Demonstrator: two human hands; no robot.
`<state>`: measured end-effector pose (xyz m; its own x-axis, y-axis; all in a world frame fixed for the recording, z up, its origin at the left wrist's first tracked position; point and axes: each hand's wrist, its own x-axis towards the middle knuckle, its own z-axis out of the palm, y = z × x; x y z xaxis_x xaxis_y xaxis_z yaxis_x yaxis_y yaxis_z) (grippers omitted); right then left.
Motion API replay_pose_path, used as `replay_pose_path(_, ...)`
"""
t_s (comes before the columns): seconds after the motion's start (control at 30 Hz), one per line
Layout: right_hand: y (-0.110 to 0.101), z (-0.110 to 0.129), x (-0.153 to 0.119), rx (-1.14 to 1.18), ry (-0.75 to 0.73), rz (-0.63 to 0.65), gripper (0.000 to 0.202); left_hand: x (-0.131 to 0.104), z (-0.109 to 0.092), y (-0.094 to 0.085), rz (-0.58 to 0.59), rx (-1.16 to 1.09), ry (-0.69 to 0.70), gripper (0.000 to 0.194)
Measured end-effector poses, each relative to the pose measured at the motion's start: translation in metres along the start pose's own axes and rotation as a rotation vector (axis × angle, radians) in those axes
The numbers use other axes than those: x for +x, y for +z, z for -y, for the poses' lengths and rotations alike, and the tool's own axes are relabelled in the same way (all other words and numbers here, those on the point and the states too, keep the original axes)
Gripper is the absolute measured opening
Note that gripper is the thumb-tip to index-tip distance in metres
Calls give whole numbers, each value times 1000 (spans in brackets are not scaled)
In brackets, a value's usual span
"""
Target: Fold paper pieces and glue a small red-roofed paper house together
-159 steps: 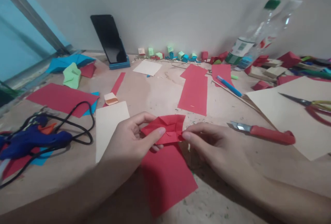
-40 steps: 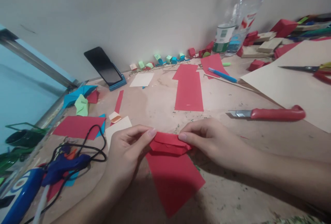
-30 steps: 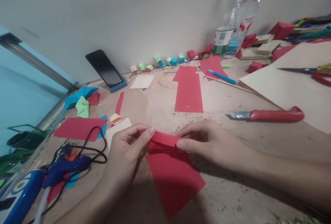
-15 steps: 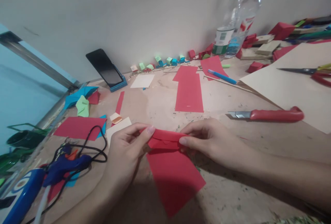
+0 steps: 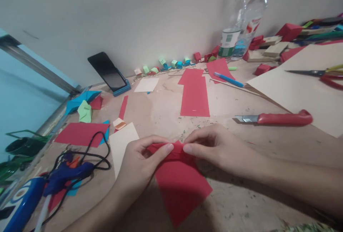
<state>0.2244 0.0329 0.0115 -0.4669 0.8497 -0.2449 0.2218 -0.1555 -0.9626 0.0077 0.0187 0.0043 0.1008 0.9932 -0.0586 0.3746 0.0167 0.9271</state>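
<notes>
Between my two hands is a folded piece of red paper [image 5: 177, 151], pinched along its upper edge. My left hand [image 5: 146, 157] grips its left part, thumb on top and fingers behind. My right hand [image 5: 211, 146] pinches it from the right, the two thumbs close together. Part of the folded paper is hidden by my fingers. Just below lies a flat red paper sheet [image 5: 183, 192] on the table, shaded by my hands. A red-handled knife [image 5: 284, 118] rests beyond my right hand.
At left lie a blue glue gun [image 5: 66, 174] with a looping black cord and a red sheet [image 5: 83, 133]. A phone [image 5: 107, 71] leans in a blue stand. Red strips [image 5: 195, 96], a blue pen [image 5: 228, 79], bottles [image 5: 229, 42] and scissors [image 5: 321, 73] lie or stand farther back.
Both hands have drawn closer together along the red paper's upper edge and sit slightly lower. The paper's top flap has been folded or bent further. The view has shifted slightly.
</notes>
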Motion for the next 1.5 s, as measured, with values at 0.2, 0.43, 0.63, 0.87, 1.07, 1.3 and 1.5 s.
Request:
replay_pose_path(0.2,3,-8,-2,-13,-13,23,26,-3,-6,3,62,61,19,19)
replay_pose_path(0.43,4,-8,-2,8,-33,22,27,-6,-4,2,61,80,47,17)
replay_pose_path(0.63,10,-6,-4,238,46,-92,35,-2,-3,-1,3,-23,13,19)
replay_pose_path(0.87,4,0,-2,199,34,-167,32,-1,2,-1,57,-107,-10,26)
replay_pose_path(1.07,2,-2,-1,306,60,-253,24,-1,-4,-1,63,88,135,30)
replay_pose_path(1.3,4,-2,-3,492,-3,-230,37,-8,2,11,250,44,73,27)
replay_pose_path(1.5,9,-4,-4,392,-25,-94,28,-10,4,10,206,-194,-51,27)
